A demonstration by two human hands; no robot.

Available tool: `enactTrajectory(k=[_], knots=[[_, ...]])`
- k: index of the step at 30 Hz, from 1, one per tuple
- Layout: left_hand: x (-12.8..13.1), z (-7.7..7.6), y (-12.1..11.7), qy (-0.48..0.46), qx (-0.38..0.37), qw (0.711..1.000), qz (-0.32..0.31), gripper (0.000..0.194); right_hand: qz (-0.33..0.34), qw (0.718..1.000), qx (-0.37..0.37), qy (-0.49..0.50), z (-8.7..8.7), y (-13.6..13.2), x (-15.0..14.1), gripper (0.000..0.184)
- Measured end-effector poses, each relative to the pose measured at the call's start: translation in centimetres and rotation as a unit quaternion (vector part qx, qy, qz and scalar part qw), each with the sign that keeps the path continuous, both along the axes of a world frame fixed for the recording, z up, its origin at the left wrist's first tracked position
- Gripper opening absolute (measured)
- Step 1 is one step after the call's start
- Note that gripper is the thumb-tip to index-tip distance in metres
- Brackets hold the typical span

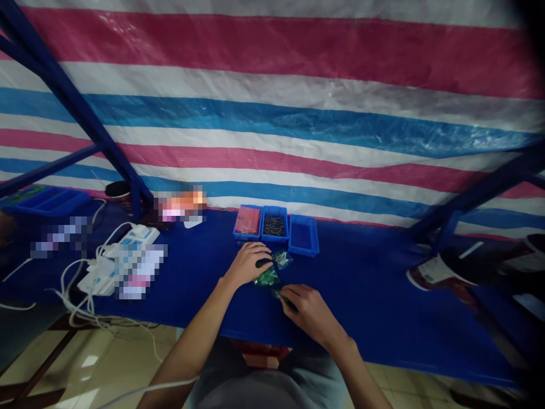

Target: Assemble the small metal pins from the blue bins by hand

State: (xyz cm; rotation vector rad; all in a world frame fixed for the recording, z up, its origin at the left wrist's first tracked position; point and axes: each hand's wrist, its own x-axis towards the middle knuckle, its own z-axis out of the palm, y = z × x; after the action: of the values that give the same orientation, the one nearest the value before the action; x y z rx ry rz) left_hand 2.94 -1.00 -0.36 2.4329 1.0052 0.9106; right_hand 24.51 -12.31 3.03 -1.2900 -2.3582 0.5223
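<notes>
My left hand (pixel 249 265) is over the blue table with its fingers stretched out and its thumb apart from them. Beside its fingertips lies a small clear plastic bag of pale, metallic-looking pieces (pixel 283 259). Just under its thumb is a clear bag with green contents (pixel 268 277). My right hand (pixel 310 311) is low over the table to the right, fingers curled and pinched together. A small dark, greenish bit shows at its fingertips, too blurred to name.
Behind my hands stand three blue trays: one with red packets (pixel 247 220), one full of screws (pixel 273 225), and an empty tray (pixel 304 234). A white power strip (pixel 142 236) with tangled cables lies left. A tub (pixel 438 271) stands right, before a striped tarp (pixel 298 119).
</notes>
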Motion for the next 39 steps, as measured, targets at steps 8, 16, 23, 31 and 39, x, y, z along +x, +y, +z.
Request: enactTrajectory(k=[8, 16, 23, 31, 39], knots=[[-0.8, 0.6, -0.2, -0.201, -0.083, 0.972, 0.095, 0.038, -0.126, 0.911, -0.119, 0.375, 2.7, 6.0, -2.3, 0.030], [-1.2, 0.0, 0.1, -0.247, -0.158, 0.949, 0.117, 0.047, -0.123, 0.808, -0.148, 0.557, -1.6, 10.4, -7.2, 0.035], [-0.9, 0.5, 0.0, -0.203, -0.134, 0.965, 0.094, 0.045, -0.129, 0.877, -0.109, 0.449, -2.9, 8.9, -5.8, 0.035], [-1.0, 0.1, 0.0, -0.189, -0.143, 0.970, 0.055, 0.044, -0.106, 0.886, -0.126, 0.434, -3.4, 8.6, -5.6, 0.042], [-1.1, -0.2, 0.1, -0.185, -0.137, 0.972, 0.055, 0.049, -0.087, 0.901, -0.121, 0.408, -3.7, 8.5, -6.0, 0.036]])
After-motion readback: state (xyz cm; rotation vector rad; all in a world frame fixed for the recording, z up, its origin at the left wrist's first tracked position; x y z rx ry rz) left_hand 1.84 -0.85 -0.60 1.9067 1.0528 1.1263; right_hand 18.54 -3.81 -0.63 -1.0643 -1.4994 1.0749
